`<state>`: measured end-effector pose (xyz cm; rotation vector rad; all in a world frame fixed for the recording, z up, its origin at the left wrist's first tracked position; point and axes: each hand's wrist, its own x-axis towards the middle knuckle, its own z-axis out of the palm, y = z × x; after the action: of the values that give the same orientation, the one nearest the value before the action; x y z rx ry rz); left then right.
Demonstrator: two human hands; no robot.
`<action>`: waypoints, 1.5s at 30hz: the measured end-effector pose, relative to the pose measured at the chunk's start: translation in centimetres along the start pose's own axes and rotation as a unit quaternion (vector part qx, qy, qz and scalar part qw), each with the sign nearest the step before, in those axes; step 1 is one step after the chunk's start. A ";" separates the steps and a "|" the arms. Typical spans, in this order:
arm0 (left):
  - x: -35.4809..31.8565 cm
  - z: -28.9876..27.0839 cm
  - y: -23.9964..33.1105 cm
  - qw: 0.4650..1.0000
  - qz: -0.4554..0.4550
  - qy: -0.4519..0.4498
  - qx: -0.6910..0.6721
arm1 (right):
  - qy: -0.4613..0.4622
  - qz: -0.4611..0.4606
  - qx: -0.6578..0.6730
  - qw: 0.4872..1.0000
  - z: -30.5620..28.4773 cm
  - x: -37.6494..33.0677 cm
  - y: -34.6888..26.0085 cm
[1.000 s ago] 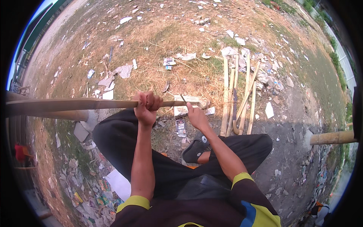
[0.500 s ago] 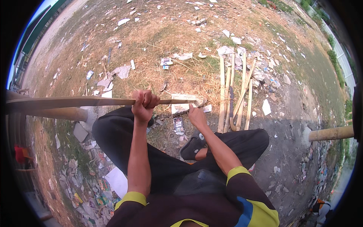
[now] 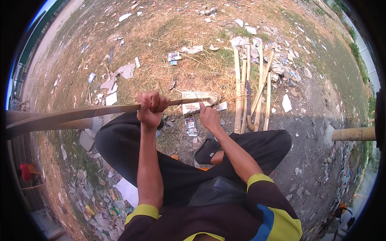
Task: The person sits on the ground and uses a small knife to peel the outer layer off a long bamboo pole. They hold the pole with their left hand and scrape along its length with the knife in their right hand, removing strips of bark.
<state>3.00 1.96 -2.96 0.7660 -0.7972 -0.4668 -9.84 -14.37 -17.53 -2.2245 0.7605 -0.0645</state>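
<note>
We see bright daylight on the dry grass [image 3: 181, 44] toward 12 o'clock, while shade dulls the grey ground [image 3: 305, 160] toward 4 o'clock. Fisheye distortion curves the pale wall [image 3: 368, 64] at 2 o'clock; haze softens our 4 o'clock rim.

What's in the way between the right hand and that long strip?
Nothing that I can see. The right hand is close beside one end of the long strip; I can't tell if they touch. The left hand is closed around the strip.
</note>
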 end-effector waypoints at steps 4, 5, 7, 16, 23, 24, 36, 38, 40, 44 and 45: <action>0.1 0.6 0.0 1.000 -0.010 -0.005 -0.006 | -0.001 0.094 -0.073 0.993 0.5 1.7 4.4; -0.1 0.8 0.0 1.000 -0.005 -0.008 -0.005 | 0.008 0.076 -0.055 0.996 0.6 2.0 4.2; 0.2 0.7 0.0 1.000 0.008 -0.017 0.016 | 0.009 0.046 -0.024 0.999 1.0 1.4 3.0; 0.5 1.1 0.1 0.999 0.001 -0.030 0.014 | -0.007 0.047 -0.021 0.999 1.2 3.5 4.8; 0.8 2.3 0.5 0.999 -0.030 -0.018 0.020 | -0.032 0.052 -0.048 0.997 2.4 4.6 7.8; 0.6 2.0 0.6 0.999 -0.032 -0.023 0.016 | -0.029 0.060 -0.050 0.997 2.7 4.6 8.2; 0.8 1.4 1.0 0.999 -0.023 0.008 0.021 | -0.054 0.073 -0.036 0.995 1.7 4.7 7.2; 0.7 1.9 0.9 1.000 -0.020 -0.009 0.019 | -0.074 0.071 -0.035 0.994 2.2 4.1 8.1; 0.7 2.2 0.8 0.999 -0.023 -0.010 0.027 | -0.052 0.086 -0.041 0.994 2.2 4.9 8.9; 0.9 1.6 0.7 1.000 -0.007 0.023 0.011 | -0.043 0.069 -0.085 0.993 1.8 6.0 8.8; 0.9 1.4 0.7 1.000 -0.013 0.019 0.017 | -0.038 0.065 -0.095 0.993 1.8 5.8 8.7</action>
<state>2.54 1.28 -1.34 0.8151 -0.7607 -0.4625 -8.93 -20.86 -25.87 -2.3354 0.8996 0.1628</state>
